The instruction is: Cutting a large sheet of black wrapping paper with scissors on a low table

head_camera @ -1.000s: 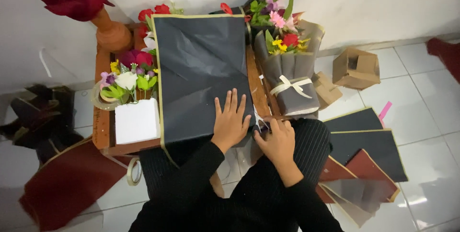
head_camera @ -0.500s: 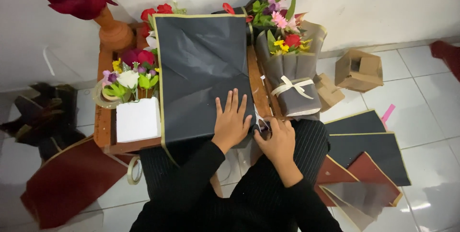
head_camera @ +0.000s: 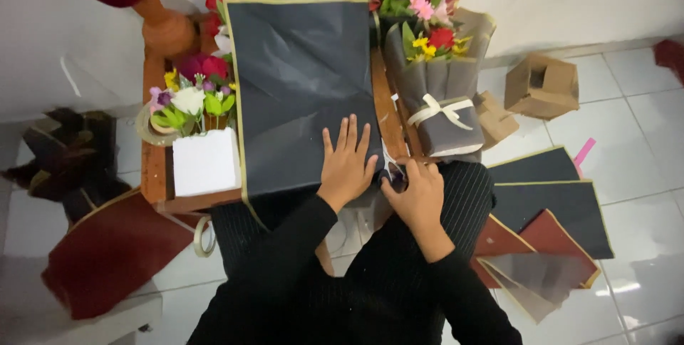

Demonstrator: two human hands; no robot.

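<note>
A large black wrapping sheet with a gold edge lies spread over a small wooden table and hangs over its near side. My left hand presses flat on the sheet's lower right part, fingers spread. My right hand is closed at the sheet's right edge, just beside the left hand, around what looks like small scissors, mostly hidden by the fingers. A finished bouquet in grey-brown wrap with a cream ribbon leans at the table's right side.
On the table's left stand a white block, a small bunch of mixed flowers and a brown vase. A cardboard box, black and red sheets, a tape roll and a dark red sheet lie on the tiled floor.
Both hands stay in the same place on the sheet. Only the view shifts slightly.
</note>
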